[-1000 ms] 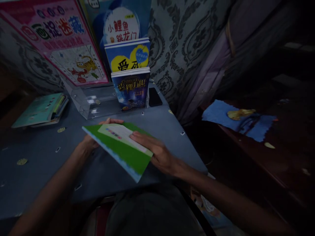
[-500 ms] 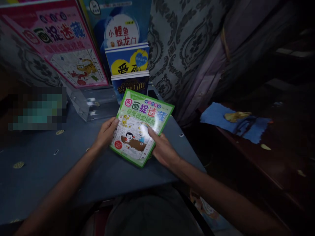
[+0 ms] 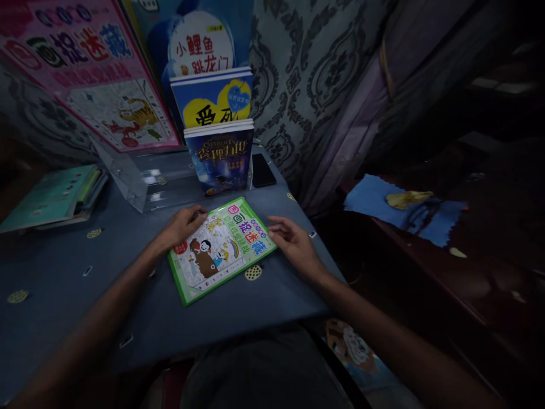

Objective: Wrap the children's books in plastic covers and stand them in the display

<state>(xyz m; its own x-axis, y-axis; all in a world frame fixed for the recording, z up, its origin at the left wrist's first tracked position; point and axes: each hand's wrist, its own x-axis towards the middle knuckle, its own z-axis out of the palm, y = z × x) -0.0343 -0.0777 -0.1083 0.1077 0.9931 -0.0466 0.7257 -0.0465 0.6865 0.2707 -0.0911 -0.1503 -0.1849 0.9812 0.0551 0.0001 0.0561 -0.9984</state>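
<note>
A picture-puzzle book (image 3: 230,244) with a green border lies turned on the blue-grey tabletop, its cover facing up. My left hand (image 3: 184,227) is at its upper left edge, fingers bent over the border and closed on it. By the book's right corner is my right hand (image 3: 296,247), fingers stretched out and apart from the thumb; the thumb side touches or nearly touches the corner. Just behind the book, a dark blue book (image 3: 221,162) stands upright in front of a blue and yellow book (image 3: 204,99).
A clear acrylic stand (image 3: 128,182) carries a large pink book (image 3: 97,62). Behind the row stands a blue fish-story book (image 3: 200,45). A black phone (image 3: 263,170) lies beside the stand. Stacked books (image 3: 51,196) lie at left. A blue cloth (image 3: 370,199) is on the dark red surface at right.
The green-bordered book has been lowered to the tabletop and turned clockwise. My right hand has moved off its cover to the corner. My left hand stays at its edge.
</note>
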